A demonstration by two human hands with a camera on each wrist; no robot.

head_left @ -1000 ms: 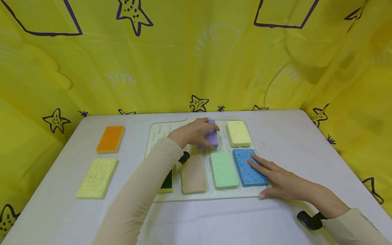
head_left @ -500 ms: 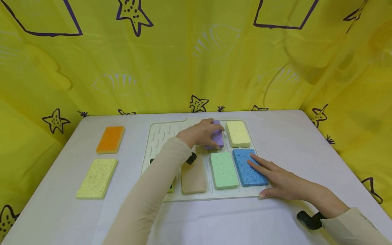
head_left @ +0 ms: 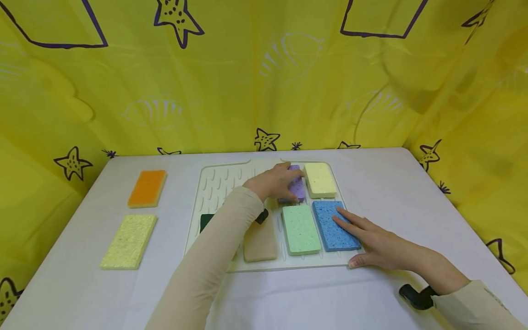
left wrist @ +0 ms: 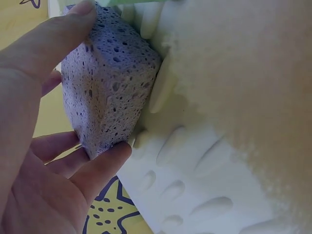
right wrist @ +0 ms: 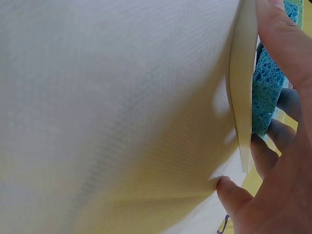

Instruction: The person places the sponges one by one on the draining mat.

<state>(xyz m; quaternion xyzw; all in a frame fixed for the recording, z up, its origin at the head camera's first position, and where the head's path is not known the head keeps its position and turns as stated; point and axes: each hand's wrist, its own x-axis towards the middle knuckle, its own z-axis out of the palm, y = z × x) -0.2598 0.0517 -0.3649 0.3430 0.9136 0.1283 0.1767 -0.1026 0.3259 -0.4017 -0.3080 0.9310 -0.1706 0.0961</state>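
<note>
My left hand grips a purple sponge by its edges at the back of a white ridged mat. In the left wrist view, thumb and fingers lie on opposite sides of the porous purple sponge. Just right of it is a pale yellow sponge. My right hand rests with extended fingers on a blue sponge at the mat's front right corner; its thumb lies by the mat's edge. In the right wrist view, fingers touch the side of the blue sponge.
On the mat's front row are a mint green sponge, a beige sponge and a dark green scouring pad, partly hidden by my left sleeve. An orange sponge and a yellow sponge lie on the white table to the left.
My left hand has moved right with the purple sponge, bringing it close beside the pale yellow one. The right hand has stayed on the blue sponge.
</note>
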